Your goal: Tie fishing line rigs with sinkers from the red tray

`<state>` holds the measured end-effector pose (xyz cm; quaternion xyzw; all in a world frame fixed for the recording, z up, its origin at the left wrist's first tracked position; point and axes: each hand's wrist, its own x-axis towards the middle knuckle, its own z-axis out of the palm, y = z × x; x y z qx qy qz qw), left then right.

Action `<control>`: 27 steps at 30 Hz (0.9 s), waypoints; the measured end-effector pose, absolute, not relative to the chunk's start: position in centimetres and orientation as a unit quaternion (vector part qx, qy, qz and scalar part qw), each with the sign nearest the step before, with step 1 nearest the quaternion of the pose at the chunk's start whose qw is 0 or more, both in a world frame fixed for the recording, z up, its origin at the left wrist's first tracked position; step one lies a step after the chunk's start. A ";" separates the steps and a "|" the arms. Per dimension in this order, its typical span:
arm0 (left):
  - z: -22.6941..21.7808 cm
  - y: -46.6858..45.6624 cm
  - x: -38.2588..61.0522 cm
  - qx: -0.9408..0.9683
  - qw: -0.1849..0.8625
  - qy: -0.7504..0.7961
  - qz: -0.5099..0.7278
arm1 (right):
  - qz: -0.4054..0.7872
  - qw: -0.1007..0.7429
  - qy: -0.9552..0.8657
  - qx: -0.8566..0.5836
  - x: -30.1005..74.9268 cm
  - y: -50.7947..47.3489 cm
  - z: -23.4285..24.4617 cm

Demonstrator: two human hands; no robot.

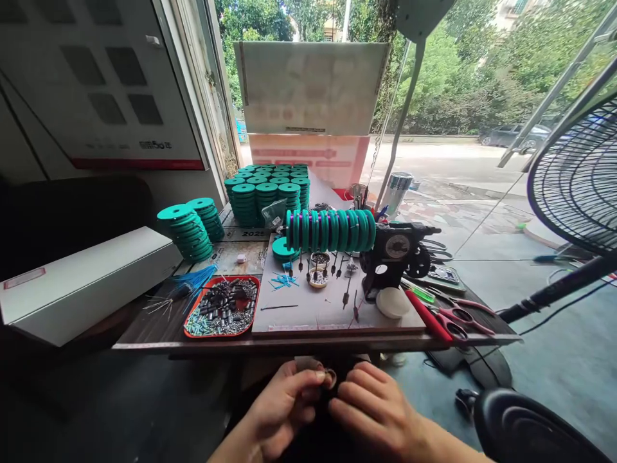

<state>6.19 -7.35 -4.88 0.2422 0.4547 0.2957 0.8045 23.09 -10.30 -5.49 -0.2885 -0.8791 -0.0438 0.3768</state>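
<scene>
two bare hands come up from the bottom edge in the head view, in front of the counter (144, 329) and below its front edge. the left hand (277, 408) has thumb and forefinger pinched together on a small round thing (330, 378), too little to make out clearly; its other fingers are loosely curled. the right hand (378, 408) is just beside it, back upward, fingers bent inward, their tips close to the small round thing; whether it has hold of anything i cannot tell. so the small round thing sits between the two hands, nearest the left fingertips.

on the counter, a red-rimmed tray (257, 301) of dark, silvery and pale blue bits is at the left, next to a white board (289, 320). above the board a row of green spools (332, 230) runs sideways from a black machine (396, 249), with small dark pieces (335, 271) hanging below. a white disc (393, 302) rests at the machine's foot, and red-handled scissors (477, 306) lie to the right. stacked green spools (265, 199) stand behind, a long white box (91, 276) is at far left, and a fan (578, 173) is at far right.
</scene>
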 end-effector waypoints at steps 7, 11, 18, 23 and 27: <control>-4.4 -7.4 6.0 0.232 0.801 0.457 0.309 | 0.049 0.411 -0.790 -0.454 21.8 -10.5 -8.9; -4.3 -7.3 6.0 0.238 0.800 0.457 0.308 | -0.030 0.329 -0.835 -0.439 22.2 -10.3 -11.4; -4.1 -7.3 6.0 0.233 0.806 0.456 0.296 | -0.174 0.313 -0.825 -0.436 24.1 -10.9 -15.6; -4.4 -7.5 6.1 0.209 0.814 0.455 0.294 | -0.137 0.384 -0.838 -0.364 23.9 -11.3 -11.4; -5.1 -7.8 6.7 0.183 0.820 0.450 0.303 | -0.171 0.411 -0.847 -0.290 22.2 -10.6 -8.1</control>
